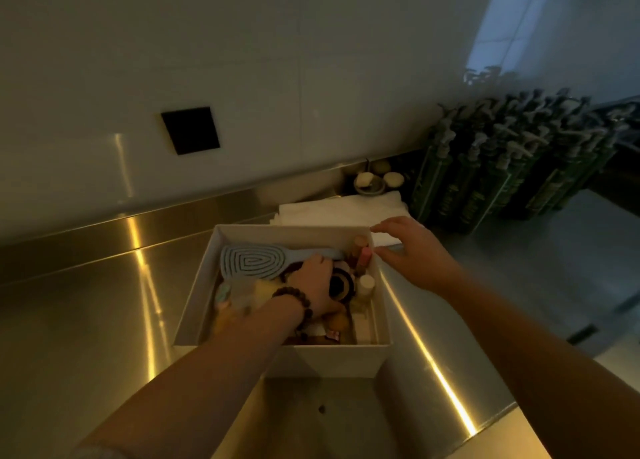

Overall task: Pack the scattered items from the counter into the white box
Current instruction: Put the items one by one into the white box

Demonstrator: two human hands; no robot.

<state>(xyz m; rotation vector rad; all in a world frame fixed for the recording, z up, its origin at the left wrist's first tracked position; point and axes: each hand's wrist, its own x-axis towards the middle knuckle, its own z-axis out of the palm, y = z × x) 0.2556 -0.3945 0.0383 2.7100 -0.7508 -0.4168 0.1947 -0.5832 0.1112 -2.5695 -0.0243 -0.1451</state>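
Box (346, 358) on steel tabletop (86, 320), full, blue brush (254, 260) inside. Left hand (313, 285) down among contents, grip unclear. Right hand (412, 250) open, fingertips at far right corner.

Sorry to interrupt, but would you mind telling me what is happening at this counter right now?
A person is packing toiletries into a white box on a steel counter. The left hand is down inside the box among the items, beside a light blue hairbrush. The right hand steadies the box's far right corner. Folded white towels and dark pump bottles stand behind.
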